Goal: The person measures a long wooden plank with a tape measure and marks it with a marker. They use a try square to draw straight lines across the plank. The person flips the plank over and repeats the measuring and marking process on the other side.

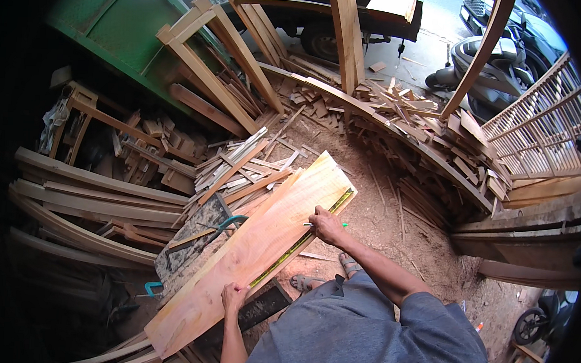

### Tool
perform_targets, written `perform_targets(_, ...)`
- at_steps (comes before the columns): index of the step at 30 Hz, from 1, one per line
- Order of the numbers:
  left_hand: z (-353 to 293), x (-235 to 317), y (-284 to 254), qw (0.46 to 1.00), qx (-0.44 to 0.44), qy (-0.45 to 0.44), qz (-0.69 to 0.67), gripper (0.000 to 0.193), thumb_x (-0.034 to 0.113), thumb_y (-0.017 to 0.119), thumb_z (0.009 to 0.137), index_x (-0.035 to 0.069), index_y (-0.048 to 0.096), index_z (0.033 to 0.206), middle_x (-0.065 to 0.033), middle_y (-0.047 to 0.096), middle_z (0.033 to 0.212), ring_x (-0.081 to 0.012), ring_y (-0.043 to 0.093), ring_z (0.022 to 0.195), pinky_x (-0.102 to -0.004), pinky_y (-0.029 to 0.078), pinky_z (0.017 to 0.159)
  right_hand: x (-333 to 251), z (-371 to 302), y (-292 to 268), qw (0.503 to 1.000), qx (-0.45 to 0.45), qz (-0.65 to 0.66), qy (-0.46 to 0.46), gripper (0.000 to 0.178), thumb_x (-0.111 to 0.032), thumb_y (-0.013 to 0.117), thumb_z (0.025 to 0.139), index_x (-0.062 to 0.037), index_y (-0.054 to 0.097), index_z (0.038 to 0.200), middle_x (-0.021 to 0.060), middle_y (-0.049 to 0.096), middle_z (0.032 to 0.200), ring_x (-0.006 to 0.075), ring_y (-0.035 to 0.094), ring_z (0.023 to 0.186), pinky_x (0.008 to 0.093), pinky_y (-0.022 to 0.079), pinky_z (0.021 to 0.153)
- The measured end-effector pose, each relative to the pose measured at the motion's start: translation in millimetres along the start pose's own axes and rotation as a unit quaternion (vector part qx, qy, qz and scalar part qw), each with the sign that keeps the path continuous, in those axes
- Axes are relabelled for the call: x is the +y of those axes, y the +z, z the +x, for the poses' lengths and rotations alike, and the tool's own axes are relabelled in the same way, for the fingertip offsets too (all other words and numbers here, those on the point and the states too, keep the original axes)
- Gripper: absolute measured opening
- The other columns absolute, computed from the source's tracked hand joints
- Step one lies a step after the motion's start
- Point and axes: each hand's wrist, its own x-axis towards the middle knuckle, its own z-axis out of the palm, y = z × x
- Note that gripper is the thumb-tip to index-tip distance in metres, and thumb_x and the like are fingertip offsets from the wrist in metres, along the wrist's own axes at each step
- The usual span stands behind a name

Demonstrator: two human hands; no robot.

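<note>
A wide pale wooden board [262, 226] lies slantwise before me across a dark workbench. Along its near right edge runs a yellow tape measure blade [280, 261], stretched nearly straight. My left hand [233, 297] is closed at the lower end of the blade, by the board's edge. Farther up, my right hand [327, 225] is closed around a slim pen [345, 225] with a green end, beside the blade. The pen's tip is too small to make out against the wood.
A teal clamp [232, 222] sits on the workbench [208, 210] behind the board. Thin offcuts [239, 169] are heaped beyond it. Long curved planks [101, 206] are stacked at left. Scrap wood [460, 150] fills the far right, near a parked scooter [483, 66]. Sawdust covers the floor [374, 204].
</note>
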Motion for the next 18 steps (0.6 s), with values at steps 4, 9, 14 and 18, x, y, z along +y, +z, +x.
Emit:
perform_targets(4,1.5,-1.6,1.5,1.000,-0.012,-0.012,-0.003,0.042,0.040,0.088,0.075,0.002,0.075,0.086,-0.0240,0.072,0.101,-0.0403,0.070,0.099,-0.0490,0.055,0.091,4.1,2.5,1.7,1.000,-0.002,0.007,-0.005,0.012,-0.016,0.070,0.087,-0.0050,0.067,0.091,0.0164,0.057,0.100,0.0388,0.065,0.095,0.0499,0.053,0.080)
perform_targets(9,-2.4,3.7,1.3,1.000,-0.007,-0.016,-0.010,0.043,0.041,0.088,0.076,0.002,0.075,0.087,-0.0233,0.072,0.104,-0.0398,0.069,0.102,-0.0494,0.055,0.093,3.1,5.6,-0.8,0.999,-0.013,-0.029,0.006,0.008,-0.012,0.067,0.086,-0.0051,0.066,0.090,0.0181,0.058,0.100,0.0397,0.065,0.094,0.0511,0.053,0.078)
perform_targets(14,-9.2,10.7,-0.7,1.000,0.003,-0.023,0.002,0.045,0.043,0.088,0.077,0.003,0.072,0.090,-0.0219,0.071,0.108,-0.0398,0.065,0.111,-0.0495,0.052,0.098,-6.6,12.0,-6.4,0.996,-0.042,-0.079,0.001,0.014,-0.015,0.072,0.085,-0.0041,0.068,0.093,0.0212,0.060,0.102,0.0424,0.069,0.092,0.0524,0.056,0.078)
perform_targets(18,-20.2,17.1,2.6,0.998,0.042,-0.039,-0.020,0.044,0.041,0.088,0.077,0.005,0.071,0.093,-0.0201,0.069,0.112,-0.0396,0.063,0.114,-0.0495,0.051,0.100,-11.4,18.3,-11.4,0.992,-0.052,-0.114,-0.011,0.015,-0.016,0.073,0.085,-0.0041,0.066,0.091,0.0201,0.062,0.098,0.0434,0.068,0.088,0.0534,0.055,0.078)
